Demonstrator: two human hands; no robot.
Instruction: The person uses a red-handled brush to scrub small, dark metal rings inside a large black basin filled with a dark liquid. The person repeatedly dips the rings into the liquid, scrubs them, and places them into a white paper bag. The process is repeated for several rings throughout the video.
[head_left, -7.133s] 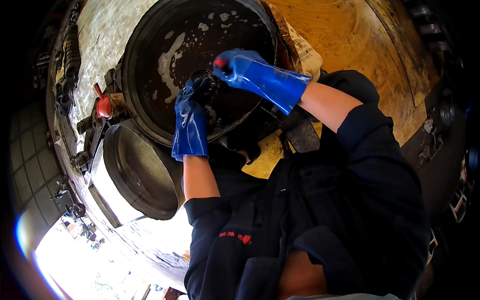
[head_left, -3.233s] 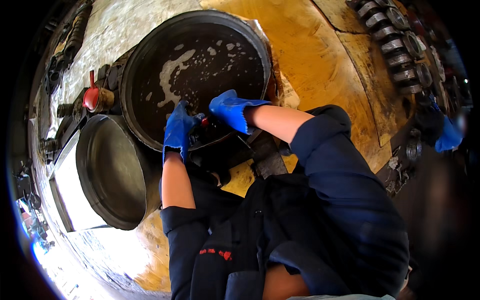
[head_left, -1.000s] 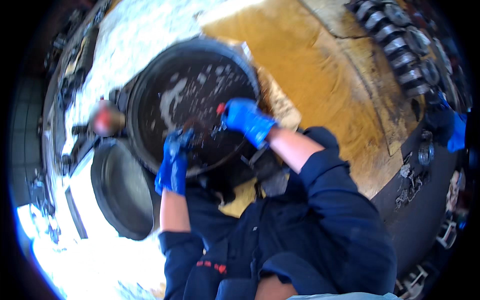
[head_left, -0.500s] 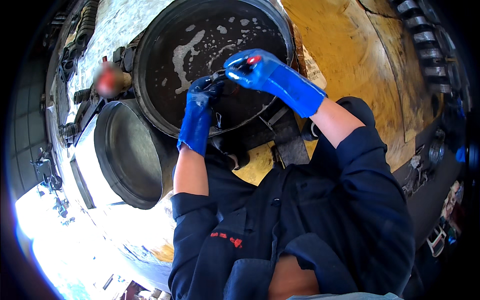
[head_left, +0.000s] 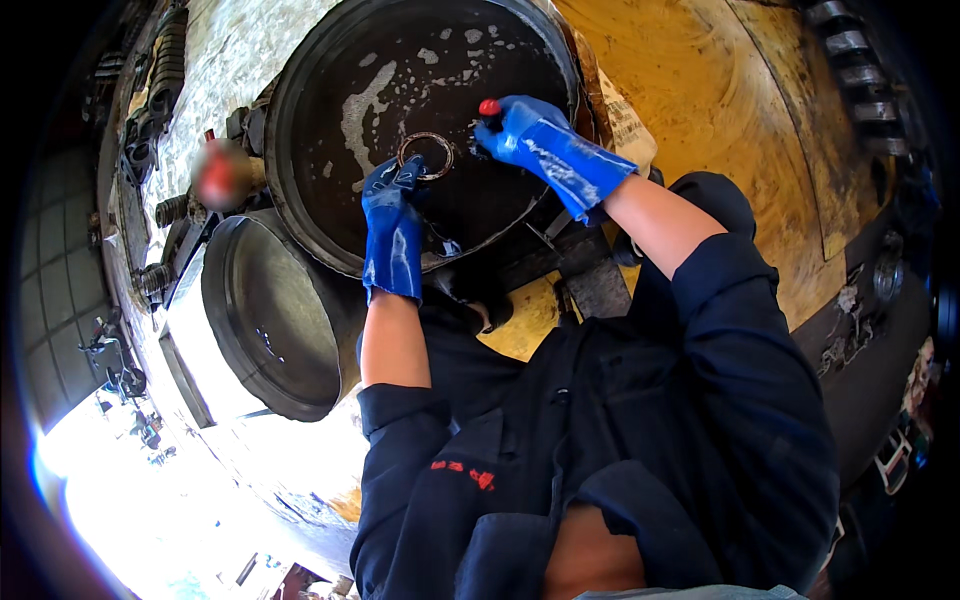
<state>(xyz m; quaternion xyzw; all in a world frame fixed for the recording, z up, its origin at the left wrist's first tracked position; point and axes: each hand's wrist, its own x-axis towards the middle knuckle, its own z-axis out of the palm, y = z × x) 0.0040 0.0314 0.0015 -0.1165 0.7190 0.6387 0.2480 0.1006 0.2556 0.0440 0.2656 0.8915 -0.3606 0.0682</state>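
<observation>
A large round dark pan (head_left: 278, 185) stands before me, holding dark liquid (head_left: 480, 215) with pale foam patches. My left hand (head_left: 393, 195), in a blue rubber glove, is closed on a thin metal ring (head_left: 449, 160), which it holds over the liquid near the pan's middle. To the right, my right hand (head_left: 522, 132), gloved the same way, is closed round a tool with a red handle end (head_left: 489, 107). The tool's working end is mostly hidden below the fist, so its kind cannot be told. Ring and tool are apart.
A smaller round metal pan (head_left: 330, 330) leans at the left, against the large one. Behind it lie dark metal parts (head_left: 170, 210) and a blurred red object (head_left: 222, 175). Stained yellowish sheeting (head_left: 700, 110) covers the right, with ribbed metal parts (head_left: 868, 75) beyond.
My hands have moved apart: the right has drawn away to the right with the red-handled tool. The left has turned, so the ring now shows face-on.
</observation>
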